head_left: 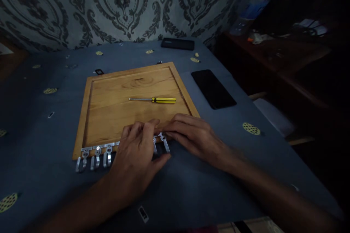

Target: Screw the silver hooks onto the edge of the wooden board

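A framed wooden board lies flat on the cloth-covered table. Along its near edge runs a metal hook rail with several hooks hanging over the side; its middle is hidden behind my left hand. My left hand rests over the rail, fingers bent onto it and thumb stretched to the right. At the rail's right end, my right hand has its fingertips pressed together close to the last hook; what they pinch is hidden. A yellow-and-black screwdriver lies on the board, its shaft pointing left.
To the board's right lies a black phone. A dark phone-like case is near the patterned wall. A small dark part sits by the board's far edge. Further right, a darker wooden surface holds a plastic bottle and clutter.
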A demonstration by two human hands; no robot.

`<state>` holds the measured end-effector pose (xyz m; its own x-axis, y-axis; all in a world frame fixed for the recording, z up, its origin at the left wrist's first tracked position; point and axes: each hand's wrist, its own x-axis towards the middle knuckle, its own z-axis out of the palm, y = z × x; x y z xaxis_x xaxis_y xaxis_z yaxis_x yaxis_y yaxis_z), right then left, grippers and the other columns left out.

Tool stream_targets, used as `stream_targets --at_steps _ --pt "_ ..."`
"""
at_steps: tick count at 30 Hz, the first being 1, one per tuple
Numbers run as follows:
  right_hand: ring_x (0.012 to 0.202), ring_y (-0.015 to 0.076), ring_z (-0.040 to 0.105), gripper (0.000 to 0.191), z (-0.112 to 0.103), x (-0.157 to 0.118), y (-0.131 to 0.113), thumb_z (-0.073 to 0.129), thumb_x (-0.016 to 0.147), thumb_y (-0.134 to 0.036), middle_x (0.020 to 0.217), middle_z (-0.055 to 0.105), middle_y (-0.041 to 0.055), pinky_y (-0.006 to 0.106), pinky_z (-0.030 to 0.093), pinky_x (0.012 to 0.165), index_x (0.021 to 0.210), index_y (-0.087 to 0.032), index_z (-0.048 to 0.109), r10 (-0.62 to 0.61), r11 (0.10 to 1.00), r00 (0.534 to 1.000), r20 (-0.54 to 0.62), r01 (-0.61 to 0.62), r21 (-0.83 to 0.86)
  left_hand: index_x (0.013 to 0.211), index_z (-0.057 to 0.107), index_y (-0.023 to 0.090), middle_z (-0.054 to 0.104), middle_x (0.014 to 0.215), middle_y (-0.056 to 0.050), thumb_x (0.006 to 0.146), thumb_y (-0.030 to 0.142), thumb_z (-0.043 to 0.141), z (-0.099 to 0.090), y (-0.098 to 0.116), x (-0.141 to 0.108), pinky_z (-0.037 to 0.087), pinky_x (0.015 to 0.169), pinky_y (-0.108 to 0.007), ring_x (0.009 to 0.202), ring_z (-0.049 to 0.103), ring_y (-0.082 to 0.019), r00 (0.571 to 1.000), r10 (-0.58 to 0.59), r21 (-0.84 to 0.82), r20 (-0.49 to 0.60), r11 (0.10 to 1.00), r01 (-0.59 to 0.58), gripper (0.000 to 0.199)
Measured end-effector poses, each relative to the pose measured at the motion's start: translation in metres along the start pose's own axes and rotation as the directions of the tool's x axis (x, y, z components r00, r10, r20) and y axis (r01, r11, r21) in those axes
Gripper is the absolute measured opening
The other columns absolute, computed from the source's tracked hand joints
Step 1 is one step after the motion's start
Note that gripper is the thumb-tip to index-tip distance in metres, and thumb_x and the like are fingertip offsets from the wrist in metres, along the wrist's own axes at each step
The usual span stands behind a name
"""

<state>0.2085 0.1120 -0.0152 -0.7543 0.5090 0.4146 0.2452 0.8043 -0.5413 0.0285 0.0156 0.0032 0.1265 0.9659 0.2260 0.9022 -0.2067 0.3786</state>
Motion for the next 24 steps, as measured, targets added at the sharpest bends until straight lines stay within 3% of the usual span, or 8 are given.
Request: stream_targets --at_steps 12,20,24 --pt "0.082 0.0156 0.067 0.021 0.0015 0.0022 -0.0025 0.049 0.102 -0.017 0.089 0.07 0.0056 0.028 0.056 0.072 0.101 -0.015 0.07 -0.084 0.996 0.996 -0.004 0.084 -0.028 0.129 0.037 0.021 0.07 0.114 -0.007 0.075 0.02 0.081 -0.0012 -0.0009 0.0001 0.047 0.093 -0.049 0.109 0.063 -0.031 1.0 -0.015 -0.014 0.018 1.0 0.015 0.07" --pt "0.077 0.0159 0.062 0.026 0.0029 -0.0009 -0.0029 0.046 0.102 -0.015 0.084 0.067 0.0052 0.028 0.051 0.067 0.095 -0.016 0.071 -0.082 0.984 0.992 0.092 0.095 -0.149 0.128 0.038 0.022 0.07 0.114 -0.008 0.074 0.02 0.081 -0.0005 0.0016 0.0006 0.047 0.094 -0.052 0.111 0.063 -0.033 0.999 -0.048 -0.041 0.027 0.998 0.049 0.069" --pt "0.075 0.0157 0.062 0.025 0.003 -0.0011 -0.0035 0.046 0.102 -0.015 0.082 0.067 0.0047 0.027 0.049 0.064 0.098 -0.016 0.071 -0.121 0.975 0.989 0.083 0.135 -0.178 0.128 0.039 0.022 0.069 0.116 -0.009 0.076 0.018 0.079 -0.0012 0.0018 0.0005 0.047 0.094 -0.051 0.112 0.062 -0.033 0.998 -0.05 -0.063 0.033 0.997 0.052 0.066"
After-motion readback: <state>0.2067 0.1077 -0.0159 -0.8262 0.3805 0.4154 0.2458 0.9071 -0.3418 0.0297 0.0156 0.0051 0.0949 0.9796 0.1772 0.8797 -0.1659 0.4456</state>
